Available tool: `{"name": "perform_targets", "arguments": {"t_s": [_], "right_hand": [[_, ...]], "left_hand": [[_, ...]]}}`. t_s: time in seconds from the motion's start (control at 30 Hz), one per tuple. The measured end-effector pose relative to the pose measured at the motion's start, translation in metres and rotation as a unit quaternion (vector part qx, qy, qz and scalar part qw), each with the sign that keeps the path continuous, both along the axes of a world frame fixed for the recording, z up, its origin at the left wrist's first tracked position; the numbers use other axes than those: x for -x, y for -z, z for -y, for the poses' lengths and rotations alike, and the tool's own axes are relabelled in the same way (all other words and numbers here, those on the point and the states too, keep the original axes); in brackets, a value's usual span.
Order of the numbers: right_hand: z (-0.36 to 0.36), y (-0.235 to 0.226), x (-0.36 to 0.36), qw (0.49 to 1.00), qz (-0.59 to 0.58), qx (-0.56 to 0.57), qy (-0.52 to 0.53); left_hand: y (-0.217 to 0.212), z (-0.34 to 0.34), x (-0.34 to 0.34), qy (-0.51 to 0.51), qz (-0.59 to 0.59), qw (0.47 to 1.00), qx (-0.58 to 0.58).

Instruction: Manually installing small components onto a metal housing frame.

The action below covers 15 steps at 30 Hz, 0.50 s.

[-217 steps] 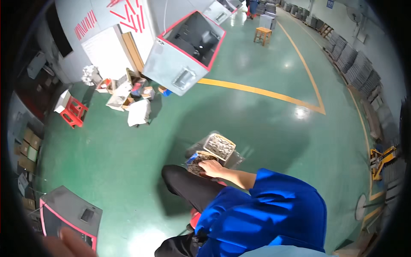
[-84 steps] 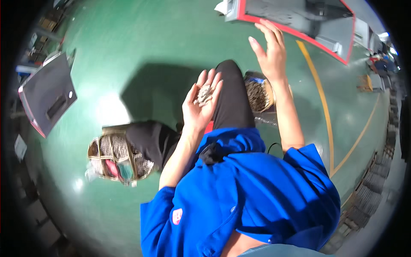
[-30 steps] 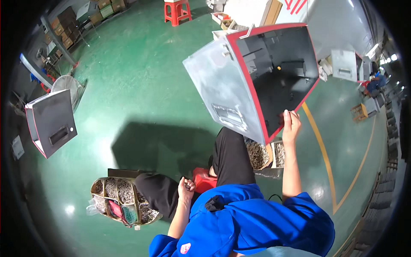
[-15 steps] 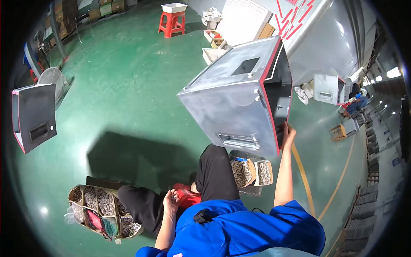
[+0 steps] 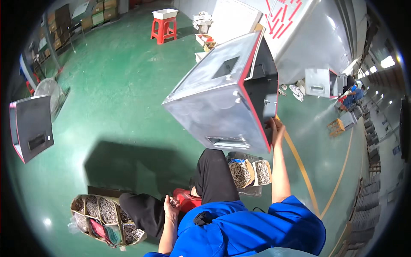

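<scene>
Head view: grey metal cabinet (image 5: 222, 100) now nearer, tilted more.
Right hand (image 5: 275, 128): still spread against cabinet's red edge.
Left hand (image 5: 169, 205): still curled over small screws beside the thigh.

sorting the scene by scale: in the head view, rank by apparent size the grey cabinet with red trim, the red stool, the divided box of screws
1. grey cabinet
2. divided box of screws
3. red stool, though it stands farther off, so its true size is unsure.

A factory hall was shown: painted green floor (image 5: 115, 111) with yellow line (image 5: 306, 177), grey metal cabinets (image 5: 214, 107), stacked boxes (image 5: 100, 6).
</scene>
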State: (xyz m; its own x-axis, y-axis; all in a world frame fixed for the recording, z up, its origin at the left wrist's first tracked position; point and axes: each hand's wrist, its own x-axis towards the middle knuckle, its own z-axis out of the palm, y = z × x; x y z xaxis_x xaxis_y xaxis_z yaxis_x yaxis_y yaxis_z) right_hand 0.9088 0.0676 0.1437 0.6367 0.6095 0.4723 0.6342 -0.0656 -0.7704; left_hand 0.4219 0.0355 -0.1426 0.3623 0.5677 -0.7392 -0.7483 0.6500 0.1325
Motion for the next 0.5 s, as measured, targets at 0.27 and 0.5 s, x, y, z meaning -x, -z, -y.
{"name": "perform_targets", "arguments": {"t_s": [0.27,0.5], "right_hand": [[-0.017,-0.015,0.080,0.992,0.115,-0.053,-0.008],[-0.018,-0.033,0.135,0.963,0.201,-0.068,-0.169]], "left_hand": [[0.002,-0.002,0.006,0.077,0.013,0.994,-0.071],[0.000,-0.002,0.003,0.071,0.012,0.996,-0.053]]}}
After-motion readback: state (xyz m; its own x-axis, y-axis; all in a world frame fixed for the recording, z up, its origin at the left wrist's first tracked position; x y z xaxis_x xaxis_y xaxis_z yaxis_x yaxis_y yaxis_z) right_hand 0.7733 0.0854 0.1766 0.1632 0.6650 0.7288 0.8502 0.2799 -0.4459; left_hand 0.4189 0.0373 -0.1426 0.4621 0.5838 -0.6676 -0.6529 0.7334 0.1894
